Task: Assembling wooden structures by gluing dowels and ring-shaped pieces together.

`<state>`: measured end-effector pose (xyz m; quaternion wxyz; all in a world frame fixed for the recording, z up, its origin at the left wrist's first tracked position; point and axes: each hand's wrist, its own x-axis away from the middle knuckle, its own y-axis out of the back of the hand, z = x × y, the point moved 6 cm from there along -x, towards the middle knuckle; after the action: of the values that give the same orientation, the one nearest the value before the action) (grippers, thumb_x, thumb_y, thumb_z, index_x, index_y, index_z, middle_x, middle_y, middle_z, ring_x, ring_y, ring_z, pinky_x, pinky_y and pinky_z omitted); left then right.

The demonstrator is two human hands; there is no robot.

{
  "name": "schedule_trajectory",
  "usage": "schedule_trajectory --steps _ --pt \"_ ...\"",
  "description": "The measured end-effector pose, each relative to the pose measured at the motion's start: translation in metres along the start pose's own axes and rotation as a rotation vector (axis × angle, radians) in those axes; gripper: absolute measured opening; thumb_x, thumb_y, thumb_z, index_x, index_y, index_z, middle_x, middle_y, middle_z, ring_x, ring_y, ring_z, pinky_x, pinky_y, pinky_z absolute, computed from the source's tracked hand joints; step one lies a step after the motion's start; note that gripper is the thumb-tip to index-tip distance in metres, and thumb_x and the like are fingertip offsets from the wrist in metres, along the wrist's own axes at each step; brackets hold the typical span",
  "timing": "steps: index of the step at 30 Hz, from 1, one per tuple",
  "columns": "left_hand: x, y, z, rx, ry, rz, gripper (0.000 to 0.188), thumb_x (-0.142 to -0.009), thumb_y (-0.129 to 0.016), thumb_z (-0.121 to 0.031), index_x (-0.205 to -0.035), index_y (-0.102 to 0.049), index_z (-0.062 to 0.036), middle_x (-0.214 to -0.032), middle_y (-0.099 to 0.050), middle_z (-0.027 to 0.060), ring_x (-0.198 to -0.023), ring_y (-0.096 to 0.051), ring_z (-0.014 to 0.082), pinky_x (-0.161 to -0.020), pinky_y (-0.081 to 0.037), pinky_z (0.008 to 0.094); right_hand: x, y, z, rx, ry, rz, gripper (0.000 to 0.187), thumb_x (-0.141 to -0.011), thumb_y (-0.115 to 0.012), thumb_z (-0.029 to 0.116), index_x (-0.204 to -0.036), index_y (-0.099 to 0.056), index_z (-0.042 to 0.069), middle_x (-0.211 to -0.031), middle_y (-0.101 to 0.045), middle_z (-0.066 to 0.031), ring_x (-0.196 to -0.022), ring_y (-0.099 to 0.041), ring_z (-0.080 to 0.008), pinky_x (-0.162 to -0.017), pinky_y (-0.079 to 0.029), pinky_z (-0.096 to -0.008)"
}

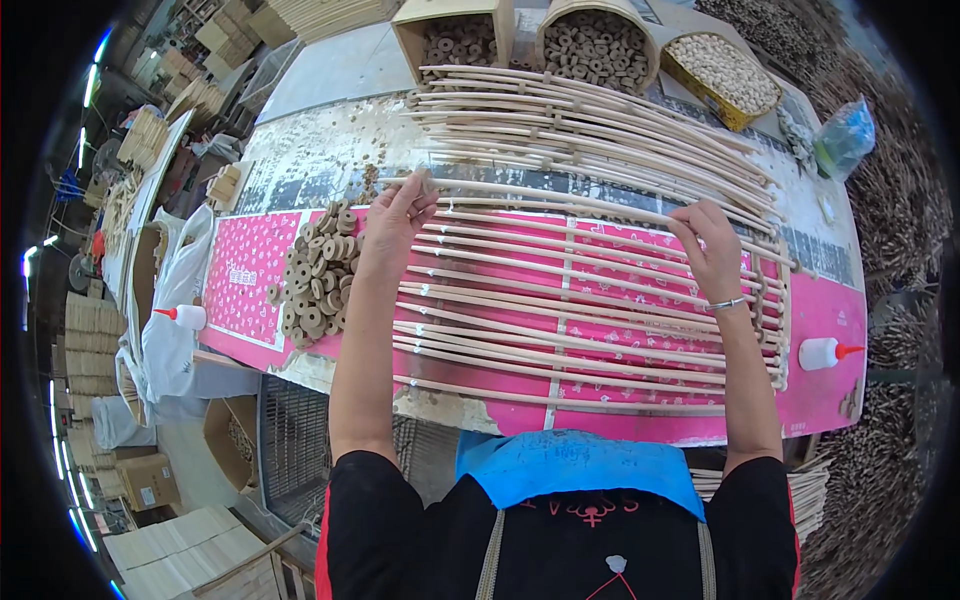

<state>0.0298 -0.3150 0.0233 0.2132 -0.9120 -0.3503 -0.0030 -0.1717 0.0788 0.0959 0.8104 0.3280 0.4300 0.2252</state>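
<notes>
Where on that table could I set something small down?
Left, the pink patterned cloth looks bare between the left white bottle and the pile of brown discs. Right, so does the pink strip just beyond the right white bottle. Wooden rods crowd the middle; an open wooden box and a yellow tray crowd the back.

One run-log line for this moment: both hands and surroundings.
left hand: pinching at left end of pale rod | right hand: holding same rod | nearby: ring pile, other rods, pink sheet
</notes>
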Motion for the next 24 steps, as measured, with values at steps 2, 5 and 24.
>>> schedule_trajectory --steps 2,5,24 --pt "0.003 -0.003 0.001 -0.004 0.007 0.004 0.029 -0.1 -0.075 -0.028 -0.118 -0.07 -0.0055 -0.106 -0.074 0.0033 -0.096 -0.072 0.0137 -0.086 -0.058 0.0282 0.0 0.001 0.001 0.045 0.019 0.015 0.013 -0.093 -0.074 0.018 -0.098 -0.072 0.006 -0.088 -0.063 -0.0086 -0.082 -0.064 -0.0256 -0.072 -0.051 -0.0381" --pt "0.001 -0.011 0.005 0.009 -0.008 0.016 0.027 -0.1 -0.074 -0.026 -0.117 -0.07 -0.0059 -0.105 -0.074 0.0036 -0.096 -0.071 0.0143 -0.086 -0.058 0.0295 0.009 0.003 -0.01 -0.154 -0.167 -0.024 0.018 -0.089 -0.079 0.02 -0.099 -0.072 0.006 -0.094 -0.068 -0.0087 -0.084 -0.067 -0.0229 -0.072 -0.055 -0.0351" --pt "-0.029 -0.005 0.027 -0.106 0.104 0.026 0.038 -0.102 -0.072 -0.034 -0.126 -0.068 -0.0052 -0.115 -0.072 0.0055 -0.103 -0.069 0.0151 -0.092 -0.055 0.0301 0.008 -0.059 -0.07 -0.094 -0.204 0.092 0.019 -0.095 -0.072 0.032 -0.098 -0.075 0.013 -0.092 -0.07 -0.0047 -0.094 -0.066 -0.0269 -0.082 -0.053 -0.0393"
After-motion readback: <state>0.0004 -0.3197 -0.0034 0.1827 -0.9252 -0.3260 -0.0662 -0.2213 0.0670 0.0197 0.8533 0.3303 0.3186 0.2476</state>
